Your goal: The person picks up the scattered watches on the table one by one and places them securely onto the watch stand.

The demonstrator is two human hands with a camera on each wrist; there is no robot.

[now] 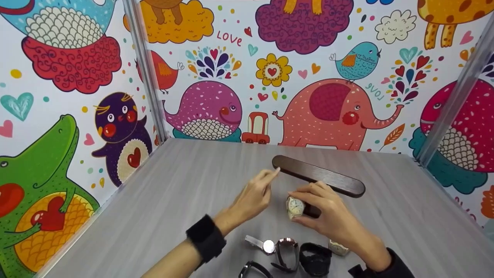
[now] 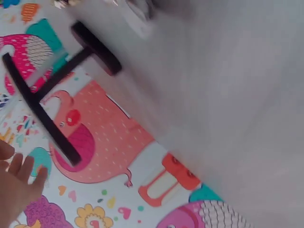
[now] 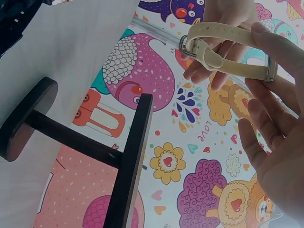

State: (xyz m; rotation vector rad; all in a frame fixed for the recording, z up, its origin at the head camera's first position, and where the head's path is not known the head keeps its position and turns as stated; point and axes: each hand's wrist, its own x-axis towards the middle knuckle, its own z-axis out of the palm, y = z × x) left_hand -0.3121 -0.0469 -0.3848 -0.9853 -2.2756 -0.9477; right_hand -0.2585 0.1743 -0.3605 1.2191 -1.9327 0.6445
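Note:
My right hand (image 1: pixel 328 206) pinches a cream-strapped wristwatch (image 1: pixel 296 207) at its case between thumb and fingers, dial up. In the right wrist view its strap (image 3: pixel 223 33) is buckled into a loop. A dark wooden T-shaped watch stand (image 1: pixel 318 174) rises just beyond that hand. Its post (image 3: pixel 76 137) and oval base (image 3: pixel 29 118) show in the right wrist view; from the head, the hand partly covers the base. My left hand (image 1: pixel 251 197) holds nothing, its index finger extended close to the left end of the stand's bar; whether it touches cannot be told.
Several watches lie at the table's near side: a silver one (image 1: pixel 269 246), a brown-strapped one (image 1: pixel 287 255), black ones (image 1: pixel 315 259) and a pale one (image 1: pixel 338 248) partly under the right forearm. Printed panels (image 1: pixel 216 108) wall the grey table (image 1: pixel 185 177) at the back and sides.

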